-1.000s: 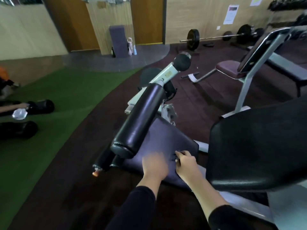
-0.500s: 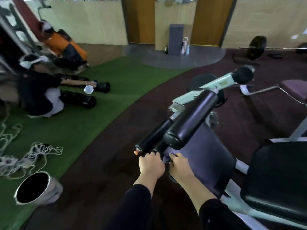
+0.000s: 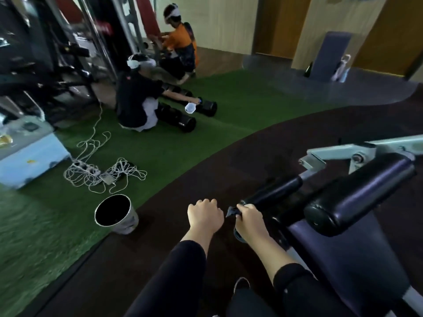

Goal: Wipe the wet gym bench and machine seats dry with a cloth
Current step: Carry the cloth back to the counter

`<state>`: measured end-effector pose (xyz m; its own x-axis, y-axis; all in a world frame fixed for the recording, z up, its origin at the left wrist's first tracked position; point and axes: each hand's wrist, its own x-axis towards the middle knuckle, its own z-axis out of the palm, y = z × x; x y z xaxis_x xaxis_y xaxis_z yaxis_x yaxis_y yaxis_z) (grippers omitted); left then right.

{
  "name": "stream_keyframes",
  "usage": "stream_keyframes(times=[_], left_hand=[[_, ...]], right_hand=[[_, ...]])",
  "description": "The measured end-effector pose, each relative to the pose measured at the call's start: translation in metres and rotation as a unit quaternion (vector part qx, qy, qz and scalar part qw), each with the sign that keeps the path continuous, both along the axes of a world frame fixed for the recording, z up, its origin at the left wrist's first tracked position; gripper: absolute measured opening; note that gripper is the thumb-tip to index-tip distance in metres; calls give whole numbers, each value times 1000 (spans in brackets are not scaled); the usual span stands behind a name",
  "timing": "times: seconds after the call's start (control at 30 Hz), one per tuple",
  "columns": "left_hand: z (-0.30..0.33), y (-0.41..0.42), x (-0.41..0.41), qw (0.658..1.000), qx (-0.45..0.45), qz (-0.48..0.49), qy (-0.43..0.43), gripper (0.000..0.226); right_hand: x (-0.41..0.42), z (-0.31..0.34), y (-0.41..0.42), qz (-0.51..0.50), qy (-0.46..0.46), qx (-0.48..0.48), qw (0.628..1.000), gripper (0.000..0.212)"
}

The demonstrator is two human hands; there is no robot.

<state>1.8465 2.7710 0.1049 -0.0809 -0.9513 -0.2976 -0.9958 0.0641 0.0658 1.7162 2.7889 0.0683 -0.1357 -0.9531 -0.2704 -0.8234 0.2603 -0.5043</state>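
The machine's purple seat pad (image 3: 338,259) fills the lower right. Over it lie a thick black roller pad (image 3: 359,195) and a thinner black roller (image 3: 274,191) on a pale metal arm (image 3: 357,149). My right hand (image 3: 249,223) grips a dark cloth (image 3: 230,212) at the near end of the thin roller, and some of the cloth bunches out below the hand. My left hand (image 3: 204,217) hovers just left of it over the dark floor. Its fingers are curled and nothing shows in them.
A metal bucket (image 3: 115,215) stands on the turf edge to the left. Behind it lie tangled white cables with a power strip (image 3: 103,175) and a pale blue box (image 3: 29,154). Two people (image 3: 137,99) crouch by black dumbbells (image 3: 180,121) near weight machines (image 3: 45,53).
The view has swung left, away from the black seat. Both hands slid along the purple pad to the thin roller's end, and my left hand has come off to the left.
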Motion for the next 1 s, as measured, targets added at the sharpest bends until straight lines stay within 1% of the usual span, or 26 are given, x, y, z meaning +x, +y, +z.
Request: stream_keyframes(times=[0.2,0.3,0.5,0.67,0.77,0.83,1.0], left_hand=[[-1,-72,16,1000,9,16,2,42],[-5,-127,21,1000,9,20,-5,42],[-4,-240,18,1000,24,-2,-19,44],[-5,-311,2,999,34,-8,-1,44],[-11,-351,-7,999,45,-25,12,43],[-15,-383,-10,998,47,-41,15,43],[-27,-479,-15,992,61,-108,2,42]], right_hand=[[17,-11,-78,40,-1,-5,999,42],[21,-17,-136,33,-17,-5,999,42],[18,-16,-251,29,-27,-21,999,42],[10,-15,-317,24,-26,-28,999,43],[5,-19,-350,22,-7,-25,999,41],[2,-25,-377,10,-2,-21,1000,39],[-3,-42,-455,-64,-23,-1,998,42]])
